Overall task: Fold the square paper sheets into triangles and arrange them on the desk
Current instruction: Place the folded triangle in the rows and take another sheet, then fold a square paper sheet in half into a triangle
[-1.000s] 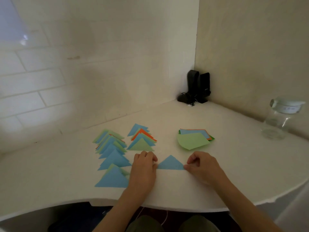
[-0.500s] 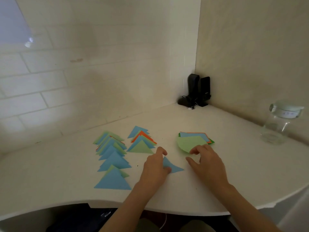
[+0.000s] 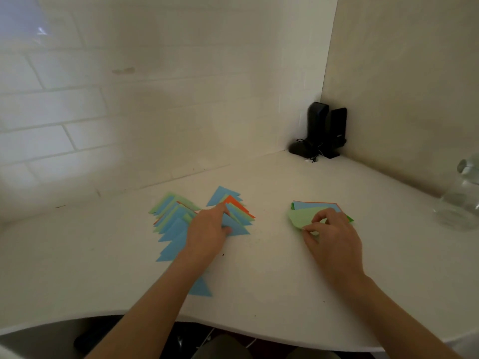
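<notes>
Blue triangle [image 3: 237,226] under left hand [image 3: 207,229] fingers

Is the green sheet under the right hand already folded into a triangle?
Not yet. The green sheet tops the stack unfolded, near edge curling where the right hand pinches it.
</notes>
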### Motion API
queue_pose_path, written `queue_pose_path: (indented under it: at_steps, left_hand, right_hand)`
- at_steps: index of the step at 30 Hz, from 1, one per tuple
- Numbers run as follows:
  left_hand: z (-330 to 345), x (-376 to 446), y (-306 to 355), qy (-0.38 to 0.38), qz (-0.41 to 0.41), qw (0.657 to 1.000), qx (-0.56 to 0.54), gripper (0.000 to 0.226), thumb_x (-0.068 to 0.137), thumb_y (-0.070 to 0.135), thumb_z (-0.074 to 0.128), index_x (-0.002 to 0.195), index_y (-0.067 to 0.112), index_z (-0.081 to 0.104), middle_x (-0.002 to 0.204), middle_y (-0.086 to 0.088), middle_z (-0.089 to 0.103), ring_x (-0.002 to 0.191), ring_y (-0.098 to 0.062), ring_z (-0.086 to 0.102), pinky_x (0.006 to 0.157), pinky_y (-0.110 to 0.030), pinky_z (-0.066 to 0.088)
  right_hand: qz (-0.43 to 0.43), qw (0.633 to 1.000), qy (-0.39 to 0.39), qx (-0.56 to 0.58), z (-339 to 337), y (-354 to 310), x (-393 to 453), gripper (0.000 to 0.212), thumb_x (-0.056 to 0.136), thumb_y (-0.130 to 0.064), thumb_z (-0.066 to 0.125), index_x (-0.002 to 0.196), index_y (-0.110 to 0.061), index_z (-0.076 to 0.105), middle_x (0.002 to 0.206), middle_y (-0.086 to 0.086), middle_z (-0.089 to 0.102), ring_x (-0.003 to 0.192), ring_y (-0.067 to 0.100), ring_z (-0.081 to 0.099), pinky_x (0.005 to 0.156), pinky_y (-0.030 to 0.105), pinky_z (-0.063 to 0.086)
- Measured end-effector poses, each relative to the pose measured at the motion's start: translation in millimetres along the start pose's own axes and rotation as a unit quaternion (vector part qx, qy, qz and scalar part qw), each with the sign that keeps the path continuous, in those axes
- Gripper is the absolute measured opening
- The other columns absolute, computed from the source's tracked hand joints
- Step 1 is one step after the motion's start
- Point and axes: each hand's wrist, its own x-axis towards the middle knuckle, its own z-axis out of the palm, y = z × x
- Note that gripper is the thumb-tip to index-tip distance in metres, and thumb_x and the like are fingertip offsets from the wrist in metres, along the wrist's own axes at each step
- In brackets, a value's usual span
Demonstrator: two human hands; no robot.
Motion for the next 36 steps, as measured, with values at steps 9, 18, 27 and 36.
queue_pose_path:
  at_steps: [9, 18, 27, 36]
  left_hand:
    - [17, 7, 3, 0.095, 0.039, 0.988, 0.117, 0.053, 0.073, 0.029, 0.076, 0.119, 0.019, 0.050, 0.111, -0.006, 0.049, 0.101, -0.026, 0.044, 0.083, -0.036, 0.037]
    - [31, -47, 57, 0.013, 0.294, 0.949, -0.117, 0.041, 0.072, 0.013, 0.074, 0.111, 0.018, 0.060, 0.108, 0.001, 0.051, 0.101, -0.015, 0.045, 0.088, -0.024, 0.038]
    - [46, -78, 41, -0.054, 0.256, 0.956, -0.137, 0.028, 0.083, 0.037, 0.052, 0.095, 0.019, 0.069, 0.104, 0.005, 0.066, 0.098, -0.008, 0.055, 0.087, -0.027, 0.044]
    - [41, -77, 39, -0.048, 0.179, 0.961, -0.204, 0.018, 0.075, 0.042, 0.069, 0.074, 0.025, 0.065, 0.102, 0.018, 0.068, 0.097, 0.004, 0.057, 0.090, -0.018, 0.042]
  right_hand:
    - [0.030, 0.999, -0.015, 0.032, -23, 16, -6, 0.011, 0.065, -0.027, 0.084, 0.070, -0.024, 0.074, 0.083, -0.010, 0.058, 0.080, 0.015, 0.053, 0.059, 0.025, 0.039]
    - [-0.071, 0.996, 0.038, 0.033, -51, -15, -40, 0.014, 0.067, -0.029, 0.082, 0.071, -0.021, 0.072, 0.083, -0.007, 0.060, 0.077, 0.015, 0.053, 0.062, 0.031, 0.043]
    - [-0.017, 0.988, -0.119, 0.096, -35, -31, -62, 0.035, 0.074, -0.060, 0.050, 0.066, -0.030, 0.068, 0.076, -0.017, 0.064, 0.072, 0.009, 0.061, 0.065, 0.032, 0.048]
    - [0.003, 0.961, -0.182, 0.207, -37, -19, -54, 0.035, 0.073, -0.059, 0.054, 0.075, -0.029, 0.072, 0.079, -0.020, 0.062, 0.078, 0.000, 0.059, 0.075, 0.023, 0.047]
